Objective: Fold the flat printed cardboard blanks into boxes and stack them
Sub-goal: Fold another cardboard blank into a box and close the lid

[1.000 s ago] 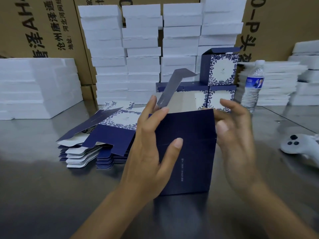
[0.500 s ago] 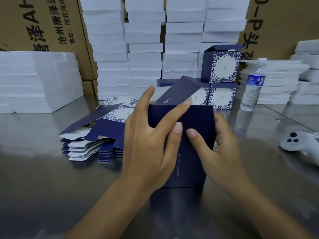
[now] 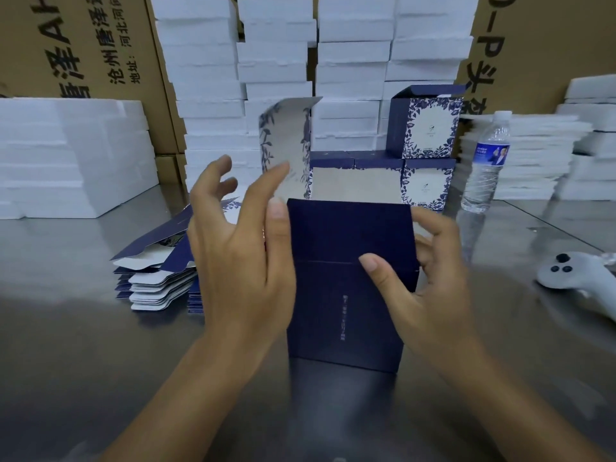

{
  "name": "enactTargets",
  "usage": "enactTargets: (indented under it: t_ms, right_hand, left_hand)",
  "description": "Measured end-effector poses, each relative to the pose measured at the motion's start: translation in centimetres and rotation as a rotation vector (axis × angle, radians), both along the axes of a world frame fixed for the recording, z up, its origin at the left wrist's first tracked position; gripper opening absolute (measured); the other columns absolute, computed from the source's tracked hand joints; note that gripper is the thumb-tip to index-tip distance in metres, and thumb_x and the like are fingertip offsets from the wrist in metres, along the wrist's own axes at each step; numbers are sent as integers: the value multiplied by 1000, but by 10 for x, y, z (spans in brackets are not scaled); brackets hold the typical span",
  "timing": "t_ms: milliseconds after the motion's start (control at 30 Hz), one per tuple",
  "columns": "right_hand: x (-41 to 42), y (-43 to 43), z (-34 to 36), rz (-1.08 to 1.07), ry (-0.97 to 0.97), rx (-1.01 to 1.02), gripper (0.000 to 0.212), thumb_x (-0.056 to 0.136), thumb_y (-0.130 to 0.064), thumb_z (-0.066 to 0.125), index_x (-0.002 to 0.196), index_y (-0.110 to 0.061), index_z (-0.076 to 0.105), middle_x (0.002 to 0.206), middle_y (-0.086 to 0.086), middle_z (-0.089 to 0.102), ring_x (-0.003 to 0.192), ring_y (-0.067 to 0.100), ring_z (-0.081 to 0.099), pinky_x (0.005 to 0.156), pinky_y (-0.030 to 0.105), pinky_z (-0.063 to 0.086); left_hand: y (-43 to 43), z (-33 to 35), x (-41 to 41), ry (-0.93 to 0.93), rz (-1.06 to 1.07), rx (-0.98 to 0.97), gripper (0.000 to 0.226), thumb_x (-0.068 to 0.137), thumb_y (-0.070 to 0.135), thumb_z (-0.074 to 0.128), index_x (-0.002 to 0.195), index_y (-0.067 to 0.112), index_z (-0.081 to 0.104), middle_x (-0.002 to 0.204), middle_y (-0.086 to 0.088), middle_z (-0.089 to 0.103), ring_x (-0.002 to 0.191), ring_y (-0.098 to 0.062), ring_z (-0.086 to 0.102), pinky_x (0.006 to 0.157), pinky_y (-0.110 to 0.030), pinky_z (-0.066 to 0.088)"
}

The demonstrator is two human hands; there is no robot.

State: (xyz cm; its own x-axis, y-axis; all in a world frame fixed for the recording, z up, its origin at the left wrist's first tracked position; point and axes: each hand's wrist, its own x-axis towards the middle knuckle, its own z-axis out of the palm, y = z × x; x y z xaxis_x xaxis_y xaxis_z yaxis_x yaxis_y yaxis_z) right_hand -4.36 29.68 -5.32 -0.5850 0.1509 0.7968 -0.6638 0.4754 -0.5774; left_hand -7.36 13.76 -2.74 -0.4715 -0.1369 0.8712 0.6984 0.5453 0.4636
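Note:
A half-folded navy box (image 3: 346,295) stands upright on the metal table (image 3: 83,345) in front of me. Its floral-printed lid flap (image 3: 286,141) sticks up at the back left. My right hand (image 3: 433,288) grips the box's right side, thumb on the front face and fingers behind. My left hand (image 3: 240,255) is spread beside the box's left edge, thumb along that edge, index fingertip at the raised flap. A pile of flat blanks (image 3: 156,278) lies to the left. Finished boxes (image 3: 426,128) are stacked behind, one on top of a lower row (image 3: 423,185).
White foam blocks are stacked high at the back (image 3: 276,61), at the left (image 3: 66,155) and at the right (image 3: 533,155). A water bottle (image 3: 486,161) stands right of the finished boxes. A white controller (image 3: 573,278) lies at the right edge. Brown cartons line the wall.
The lid flap, pressed down half a second ago, now stands upright. My left hand has lifted off the box top and spread open. My right thumb has shifted onto the front face.

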Motion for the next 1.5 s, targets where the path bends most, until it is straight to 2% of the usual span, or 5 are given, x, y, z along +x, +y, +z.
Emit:
enactTargets:
  t_ms: [133, 233, 433, 667, 1500]
  right_hand:
    - [2, 1, 3, 17, 3, -24, 62, 80, -41, 63, 130, -60, 32, 104, 9, 63, 95, 38, 62, 79, 56, 52]
    - [2, 1, 3, -33, 43, 54, 54, 85, -35, 58, 133, -53, 39, 128, -16, 58, 117, 13, 56, 98, 46, 47]
    - [-3, 5, 0, -268, 175, 248, 17, 89, -32, 53, 104, -36, 60, 85, -16, 60, 80, 7, 52, 81, 37, 43]
    - [-2, 11, 2, -436, 67, 268, 20, 82, -45, 57, 94, -36, 71, 121, -4, 43, 120, 20, 32, 103, 32, 28]
    - [-1, 13, 6, -369, 43, 220, 26, 79, -40, 58, 65, -19, 65, 69, -28, 50, 89, 3, 44, 101, 63, 25]
  left_hand:
    - [-5, -4, -9, 42, 119, -106, 27, 94, 20, 52, 119, 19, 62, 134, -19, 41, 118, -28, 47, 95, -54, 43]
    - [-6, -7, -12, 17, 116, -187, 32, 93, 29, 49, 125, 25, 51, 131, -16, 47, 115, -28, 49, 93, -48, 44]
    - [-3, -17, -15, -70, -125, -250, 28, 93, 40, 40, 110, 29, 60, 136, 2, 39, 118, -2, 35, 90, -31, 40]
    - [0, -30, -23, -224, -298, -245, 16, 91, 44, 52, 99, 37, 63, 127, 8, 43, 113, 29, 26, 86, 4, 25]
    - [11, -28, -15, -229, -290, -142, 20, 90, 32, 50, 74, 20, 57, 105, 1, 45, 91, -5, 44, 73, -2, 32]
